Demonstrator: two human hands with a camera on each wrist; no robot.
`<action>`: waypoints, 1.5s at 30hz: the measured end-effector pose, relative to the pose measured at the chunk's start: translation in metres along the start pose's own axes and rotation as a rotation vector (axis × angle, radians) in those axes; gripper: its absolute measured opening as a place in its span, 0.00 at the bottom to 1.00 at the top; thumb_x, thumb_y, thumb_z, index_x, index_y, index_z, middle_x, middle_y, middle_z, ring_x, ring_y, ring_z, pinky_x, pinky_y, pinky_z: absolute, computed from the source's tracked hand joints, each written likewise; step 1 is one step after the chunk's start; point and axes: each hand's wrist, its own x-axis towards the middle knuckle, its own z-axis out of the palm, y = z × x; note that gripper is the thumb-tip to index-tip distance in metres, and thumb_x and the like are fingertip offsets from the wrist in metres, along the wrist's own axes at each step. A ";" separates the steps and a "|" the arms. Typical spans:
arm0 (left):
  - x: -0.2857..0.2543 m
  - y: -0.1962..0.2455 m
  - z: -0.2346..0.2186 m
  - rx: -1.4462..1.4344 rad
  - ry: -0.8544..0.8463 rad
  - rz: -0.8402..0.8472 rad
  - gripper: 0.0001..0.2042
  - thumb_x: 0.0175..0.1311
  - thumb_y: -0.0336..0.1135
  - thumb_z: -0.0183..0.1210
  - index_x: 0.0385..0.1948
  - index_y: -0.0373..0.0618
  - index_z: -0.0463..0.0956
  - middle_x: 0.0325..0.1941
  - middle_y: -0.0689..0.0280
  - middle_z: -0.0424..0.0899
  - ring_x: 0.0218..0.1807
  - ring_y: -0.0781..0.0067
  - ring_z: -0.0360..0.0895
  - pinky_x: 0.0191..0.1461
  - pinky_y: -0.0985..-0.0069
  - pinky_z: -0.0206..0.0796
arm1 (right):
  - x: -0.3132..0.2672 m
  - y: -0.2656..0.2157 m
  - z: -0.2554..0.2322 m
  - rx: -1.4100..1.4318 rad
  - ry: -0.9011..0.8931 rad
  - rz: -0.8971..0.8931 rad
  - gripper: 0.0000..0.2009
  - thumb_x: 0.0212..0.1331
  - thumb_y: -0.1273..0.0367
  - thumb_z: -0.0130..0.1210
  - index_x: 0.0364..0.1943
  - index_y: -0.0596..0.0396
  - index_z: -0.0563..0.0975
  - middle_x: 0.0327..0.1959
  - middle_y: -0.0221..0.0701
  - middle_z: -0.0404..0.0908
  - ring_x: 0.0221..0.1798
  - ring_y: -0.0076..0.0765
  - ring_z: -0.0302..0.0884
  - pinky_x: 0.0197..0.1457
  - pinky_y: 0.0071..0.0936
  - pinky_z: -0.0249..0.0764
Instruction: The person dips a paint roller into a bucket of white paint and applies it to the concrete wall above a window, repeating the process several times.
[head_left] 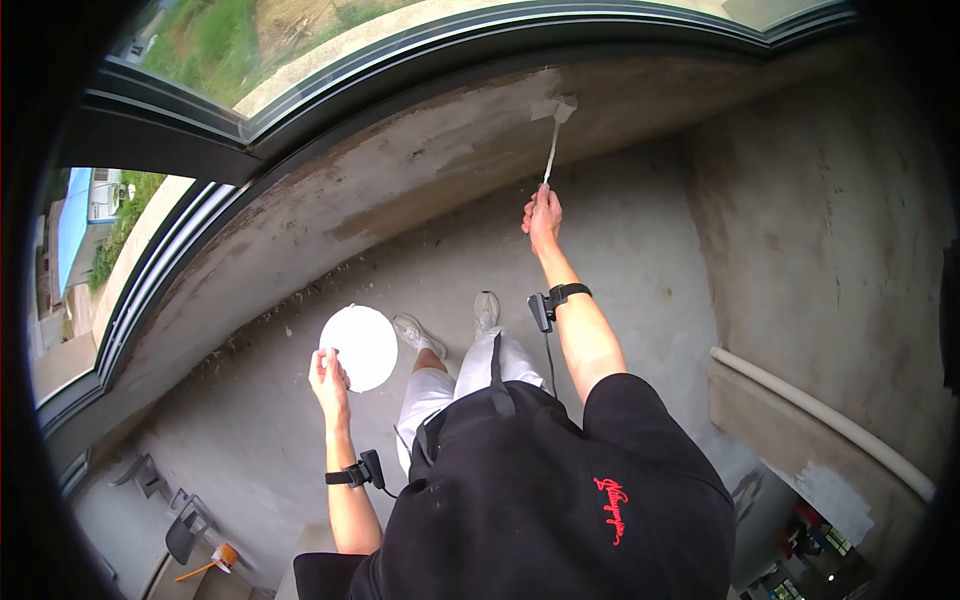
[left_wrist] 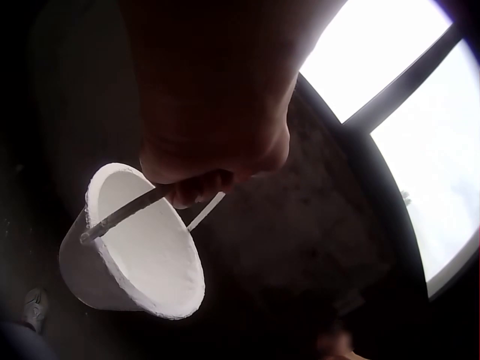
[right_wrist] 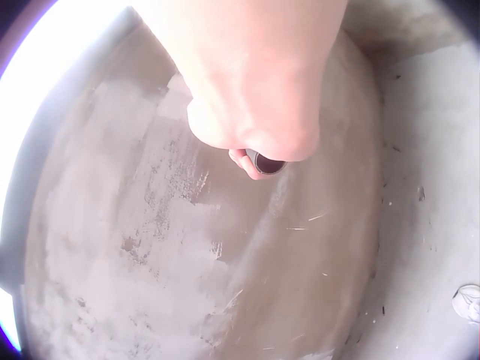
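Observation:
Below the window, a person's right hand (head_left: 543, 217) grips a long-handled painting tool (head_left: 551, 152) with a pale, coated shaft. Its small head (head_left: 566, 107) is against the low wall (head_left: 430, 160), beside a wet pale patch. The right wrist view shows the round, hollow end of the tool's handle (right_wrist: 268, 163) under the hand, with fingers curled around it. The left hand (head_left: 329, 382) holds a white bucket (head_left: 362, 350) by its bail handle (left_wrist: 124, 214). In the left wrist view the bucket (left_wrist: 154, 240) hangs tilted, its inside and rim coated white.
A window frame (head_left: 165, 125) runs above the low wall. At right, a pale pipe (head_left: 825, 420) runs along a ledge by the side wall (head_left: 830, 220). Behind at lower left stand a dark chair (head_left: 185, 530) and an orange-and-white tub (head_left: 224, 556). The person's shoes (head_left: 487, 310) are on the concrete floor.

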 end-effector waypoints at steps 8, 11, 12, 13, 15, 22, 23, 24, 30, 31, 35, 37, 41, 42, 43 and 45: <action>-0.006 0.008 0.012 -0.089 0.040 0.009 0.08 0.71 0.40 0.53 0.33 0.49 0.71 0.15 0.81 0.58 0.14 0.91 0.50 0.17 0.86 0.40 | 0.014 -0.017 -0.017 -0.052 -0.036 0.012 0.22 0.70 0.45 0.34 0.36 0.50 0.64 0.17 0.28 0.67 0.12 0.19 0.57 0.13 0.18 0.56; -0.007 0.010 0.008 -0.093 0.029 0.008 0.07 0.71 0.40 0.53 0.34 0.48 0.71 0.15 0.80 0.59 0.15 0.91 0.50 0.18 0.86 0.40 | 0.011 -0.014 -0.004 -0.136 -0.042 -0.025 0.23 0.70 0.44 0.31 0.36 0.49 0.62 0.17 0.31 0.69 0.11 0.20 0.57 0.12 0.19 0.58; -0.006 0.011 0.008 -0.087 0.026 0.008 0.07 0.71 0.39 0.53 0.34 0.48 0.71 0.15 0.80 0.59 0.15 0.91 0.51 0.18 0.86 0.41 | 0.010 -0.012 0.002 -0.132 -0.037 -0.021 0.23 0.70 0.44 0.30 0.35 0.50 0.61 0.16 0.31 0.68 0.11 0.20 0.57 0.12 0.20 0.59; -0.005 0.012 0.008 -0.088 0.023 0.008 0.07 0.71 0.39 0.53 0.34 0.48 0.71 0.15 0.80 0.59 0.15 0.91 0.51 0.18 0.86 0.41 | 0.009 -0.010 0.007 -0.115 -0.045 -0.034 0.23 0.70 0.44 0.30 0.35 0.50 0.61 0.15 0.31 0.67 0.11 0.21 0.58 0.12 0.20 0.59; -0.003 0.014 0.003 -0.088 0.034 0.035 0.07 0.70 0.39 0.53 0.34 0.48 0.71 0.15 0.80 0.59 0.15 0.91 0.51 0.18 0.86 0.41 | 0.008 -0.008 0.016 -0.126 -0.016 -0.013 0.24 0.71 0.45 0.30 0.34 0.50 0.62 0.15 0.30 0.66 0.11 0.22 0.58 0.11 0.21 0.59; -0.003 0.003 -0.011 -0.091 0.050 0.021 0.07 0.70 0.39 0.54 0.33 0.49 0.71 0.15 0.81 0.57 0.15 0.92 0.49 0.17 0.85 0.38 | -0.026 0.010 0.042 -0.297 0.002 0.007 0.24 0.71 0.46 0.30 0.31 0.52 0.62 0.13 0.29 0.65 0.10 0.25 0.61 0.11 0.24 0.60; -0.003 0.002 -0.012 -0.089 0.054 0.017 0.07 0.70 0.39 0.54 0.33 0.49 0.71 0.15 0.81 0.57 0.15 0.92 0.49 0.17 0.85 0.38 | -0.029 0.012 0.042 -0.299 0.000 0.012 0.24 0.71 0.46 0.30 0.31 0.52 0.62 0.13 0.29 0.65 0.10 0.25 0.61 0.11 0.24 0.60; -0.001 0.000 -0.012 -0.105 0.046 -0.003 0.07 0.70 0.39 0.54 0.33 0.49 0.71 0.15 0.81 0.57 0.15 0.91 0.48 0.17 0.85 0.38 | -0.035 0.011 0.043 -0.328 -0.015 0.028 0.24 0.71 0.46 0.31 0.30 0.51 0.62 0.13 0.29 0.65 0.10 0.25 0.61 0.11 0.24 0.60; -0.008 0.011 -0.011 -0.153 0.040 -0.023 0.09 0.69 0.42 0.55 0.32 0.49 0.71 0.14 0.81 0.56 0.14 0.90 0.48 0.18 0.84 0.40 | -0.064 0.041 0.058 -0.382 -0.144 0.076 0.24 0.70 0.45 0.32 0.31 0.51 0.63 0.14 0.28 0.66 0.11 0.24 0.62 0.11 0.24 0.61; -0.008 0.011 -0.010 -0.158 0.040 -0.028 0.09 0.69 0.42 0.55 0.32 0.49 0.71 0.14 0.81 0.56 0.14 0.90 0.48 0.17 0.84 0.40 | -0.071 0.044 0.061 -0.415 -0.163 0.068 0.24 0.70 0.45 0.33 0.31 0.52 0.64 0.14 0.28 0.66 0.11 0.24 0.62 0.11 0.24 0.62; -0.010 0.015 -0.011 -0.165 0.034 -0.034 0.09 0.69 0.42 0.55 0.32 0.49 0.71 0.14 0.81 0.56 0.14 0.90 0.49 0.17 0.84 0.40 | -0.079 0.073 0.074 -0.483 -0.209 0.032 0.25 0.70 0.45 0.34 0.35 0.54 0.66 0.14 0.28 0.67 0.11 0.25 0.64 0.12 0.25 0.63; -0.013 0.016 -0.013 -0.187 0.033 -0.029 0.09 0.69 0.41 0.55 0.32 0.49 0.71 0.14 0.81 0.57 0.14 0.90 0.49 0.17 0.85 0.40 | -0.089 0.081 0.081 -0.473 -0.247 0.044 0.26 0.69 0.45 0.35 0.38 0.56 0.67 0.14 0.29 0.67 0.12 0.27 0.65 0.12 0.26 0.63; -0.016 0.012 -0.018 -0.159 0.060 -0.013 0.08 0.70 0.40 0.54 0.33 0.49 0.71 0.14 0.81 0.56 0.14 0.90 0.47 0.18 0.83 0.38 | -0.082 0.133 0.092 -0.580 -0.271 -0.059 0.26 0.69 0.44 0.35 0.38 0.56 0.68 0.13 0.30 0.68 0.12 0.28 0.66 0.13 0.27 0.64; -0.017 0.011 -0.018 -0.166 0.069 -0.016 0.08 0.70 0.40 0.54 0.33 0.48 0.71 0.14 0.81 0.56 0.14 0.89 0.47 0.18 0.83 0.38 | -0.082 0.141 0.096 -0.610 -0.274 -0.108 0.26 0.69 0.44 0.35 0.37 0.57 0.68 0.13 0.30 0.68 0.13 0.28 0.67 0.13 0.27 0.64; -0.014 0.010 -0.020 -0.171 0.076 -0.021 0.08 0.70 0.40 0.54 0.33 0.48 0.71 0.14 0.80 0.56 0.14 0.89 0.47 0.18 0.83 0.38 | -0.082 0.152 0.101 -0.606 -0.277 -0.106 0.26 0.69 0.44 0.35 0.37 0.57 0.68 0.13 0.30 0.68 0.13 0.28 0.67 0.13 0.27 0.64; -0.013 0.008 -0.024 -0.181 0.082 -0.029 0.08 0.70 0.40 0.53 0.33 0.48 0.71 0.14 0.80 0.56 0.14 0.89 0.47 0.18 0.83 0.38 | -0.085 0.160 0.106 -0.637 -0.301 -0.169 0.26 0.69 0.45 0.35 0.34 0.56 0.68 0.13 0.30 0.69 0.14 0.28 0.68 0.17 0.30 0.65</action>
